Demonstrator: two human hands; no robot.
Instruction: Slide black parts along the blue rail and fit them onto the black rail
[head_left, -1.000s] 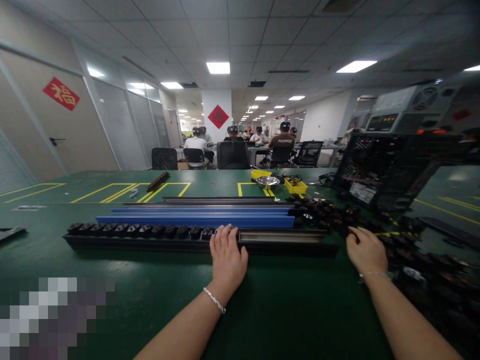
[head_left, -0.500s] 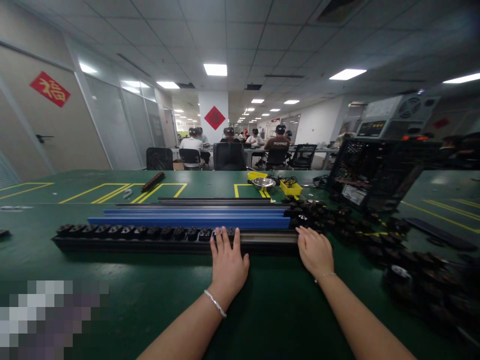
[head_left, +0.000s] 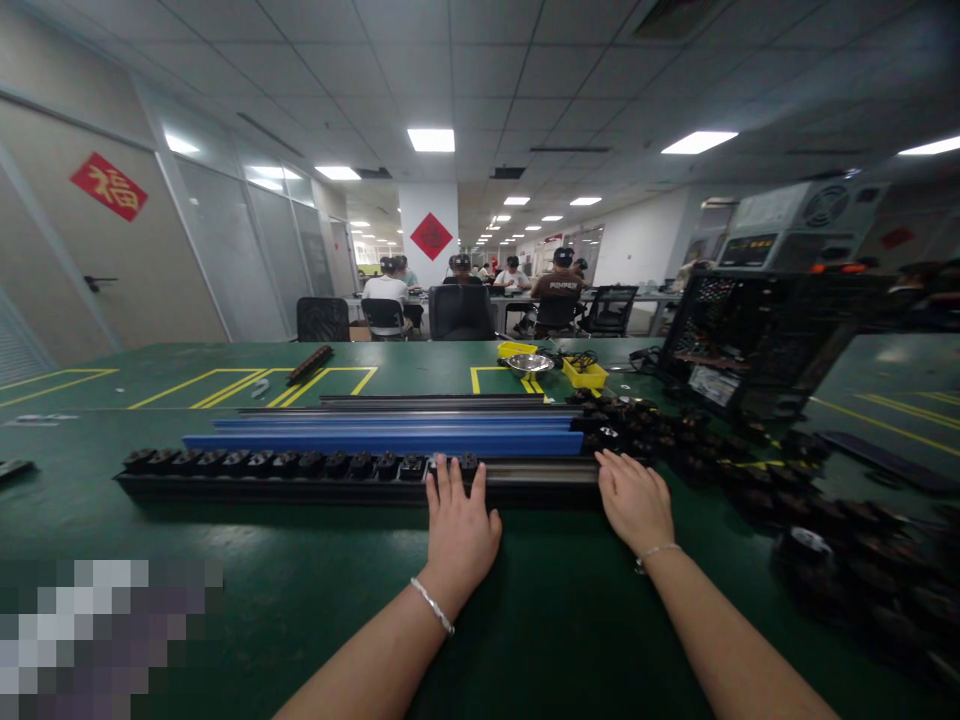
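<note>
A long black rail (head_left: 300, 490) lies crosswise on the green table, with a row of small black blocks (head_left: 259, 460) seated along its left and middle part. Over the last blocks of the row my left hand (head_left: 461, 525) lies with its fingers spread, the fingertips touching their tops. My right hand (head_left: 637, 505) is closed round the rail's right end, its fingers bent together; whether anything small is under them is hidden. Between the two hands the rail's grey channel (head_left: 544, 470) shows bare. Blue rails (head_left: 382, 443) lie just behind the black one.
Many loose black parts (head_left: 697, 440) are heaped on the right. Behind stand an open computer case (head_left: 757, 340), a metal bowl (head_left: 530, 364) and a yellow bin (head_left: 585, 373). A brown strip (head_left: 310, 365) lies at the back left. People sit at far desks.
The whole view has shifted slightly, so everything sits a little further right. Both hands keep their places on the rail.
</note>
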